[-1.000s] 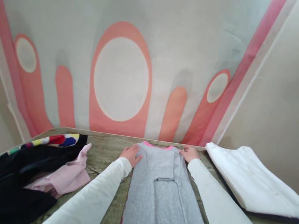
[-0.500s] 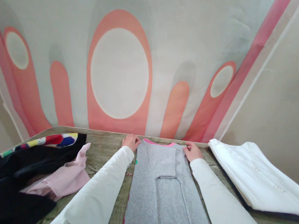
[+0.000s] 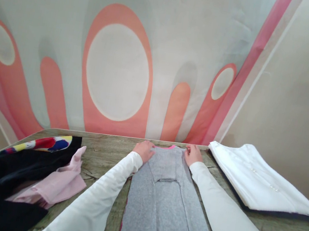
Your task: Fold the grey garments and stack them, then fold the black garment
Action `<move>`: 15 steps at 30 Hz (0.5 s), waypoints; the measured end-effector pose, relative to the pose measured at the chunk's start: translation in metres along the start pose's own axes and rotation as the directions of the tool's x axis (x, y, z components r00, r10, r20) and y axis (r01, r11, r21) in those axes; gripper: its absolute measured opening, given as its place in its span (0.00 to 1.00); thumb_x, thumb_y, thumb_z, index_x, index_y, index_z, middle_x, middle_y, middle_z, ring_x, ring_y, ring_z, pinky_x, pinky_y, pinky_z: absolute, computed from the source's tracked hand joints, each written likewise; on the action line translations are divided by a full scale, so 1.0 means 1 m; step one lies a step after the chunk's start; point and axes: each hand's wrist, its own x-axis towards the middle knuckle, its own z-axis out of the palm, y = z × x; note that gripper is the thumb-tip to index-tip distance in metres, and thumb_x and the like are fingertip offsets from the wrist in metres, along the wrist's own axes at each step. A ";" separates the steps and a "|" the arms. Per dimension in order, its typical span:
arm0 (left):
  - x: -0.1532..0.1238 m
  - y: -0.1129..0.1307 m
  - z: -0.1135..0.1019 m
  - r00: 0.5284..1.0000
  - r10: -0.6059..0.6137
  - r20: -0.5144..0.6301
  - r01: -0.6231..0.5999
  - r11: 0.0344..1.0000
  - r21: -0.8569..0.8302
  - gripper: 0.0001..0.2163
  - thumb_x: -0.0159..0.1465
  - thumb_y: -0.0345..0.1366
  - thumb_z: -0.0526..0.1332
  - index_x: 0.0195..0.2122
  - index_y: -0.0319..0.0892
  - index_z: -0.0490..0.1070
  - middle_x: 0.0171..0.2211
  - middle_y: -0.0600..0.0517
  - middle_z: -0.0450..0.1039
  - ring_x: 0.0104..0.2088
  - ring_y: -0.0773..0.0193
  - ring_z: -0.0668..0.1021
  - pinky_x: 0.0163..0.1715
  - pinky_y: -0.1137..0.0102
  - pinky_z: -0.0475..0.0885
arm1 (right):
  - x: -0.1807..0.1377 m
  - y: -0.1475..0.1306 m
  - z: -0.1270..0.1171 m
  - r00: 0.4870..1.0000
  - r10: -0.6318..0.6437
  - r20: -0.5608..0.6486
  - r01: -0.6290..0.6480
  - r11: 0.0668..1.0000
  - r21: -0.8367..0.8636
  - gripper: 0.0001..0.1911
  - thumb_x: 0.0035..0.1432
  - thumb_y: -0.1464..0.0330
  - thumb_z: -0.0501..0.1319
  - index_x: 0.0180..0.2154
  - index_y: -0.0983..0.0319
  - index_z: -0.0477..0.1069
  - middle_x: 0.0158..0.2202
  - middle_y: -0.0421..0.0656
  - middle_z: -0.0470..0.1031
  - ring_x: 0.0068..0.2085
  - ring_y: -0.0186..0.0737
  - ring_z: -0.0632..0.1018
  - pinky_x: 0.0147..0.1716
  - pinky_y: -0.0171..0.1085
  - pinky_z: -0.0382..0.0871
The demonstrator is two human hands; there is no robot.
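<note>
A grey garment (image 3: 162,206) with a pink neckline (image 3: 167,147) lies lengthwise on the wooden table (image 3: 107,155), its sides folded inward. My left hand (image 3: 144,150) rests on the garment's far left corner by the neckline, fingers curled on the cloth. At the far right corner my right hand (image 3: 193,154) pinches the grey fabric. Both arms wear white sleeves and reach along either side of the garment.
A folded white garment (image 3: 258,182) lies at the right. On the left sits a pile with a black garment (image 3: 6,178), a pink one (image 3: 55,184) and a multicoloured piece (image 3: 41,142). A painted wall stands right behind the table's far edge.
Both hands slid up the garment's sides to its top corners near the neckline and closed in a little. The view shifted slightly right.
</note>
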 end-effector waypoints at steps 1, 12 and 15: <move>-0.002 0.013 0.004 0.995 0.087 0.043 -0.087 0.996 -0.013 0.13 0.60 0.41 0.53 0.44 0.43 0.66 0.47 0.47 0.67 0.48 0.58 0.68 0.47 0.63 0.61 | -0.003 -0.003 -0.002 0.999 -0.053 0.012 0.053 0.998 -0.025 0.10 0.50 0.73 0.53 0.36 0.63 0.66 0.38 0.47 0.68 0.40 0.39 0.70 0.42 0.36 0.62; -0.025 0.053 0.038 0.958 0.260 0.118 -0.261 0.965 -0.011 0.27 0.62 0.52 0.43 0.58 0.44 0.51 0.61 0.47 0.47 0.59 0.52 0.53 0.54 0.52 0.49 | -0.021 -0.012 0.000 0.915 -0.083 0.395 0.152 0.978 -0.146 0.27 0.59 0.57 0.43 0.55 0.65 0.57 0.60 0.49 0.52 0.59 0.45 0.55 0.55 0.44 0.48; -0.024 0.052 0.039 0.961 0.253 0.112 -0.253 0.967 -0.014 0.27 0.61 0.53 0.43 0.58 0.45 0.51 0.60 0.48 0.48 0.59 0.51 0.53 0.54 0.52 0.49 | -0.021 -0.010 0.002 0.897 -0.015 0.441 0.095 0.983 -0.160 0.33 0.58 0.51 0.39 0.58 0.64 0.51 0.62 0.48 0.46 0.60 0.47 0.51 0.56 0.48 0.43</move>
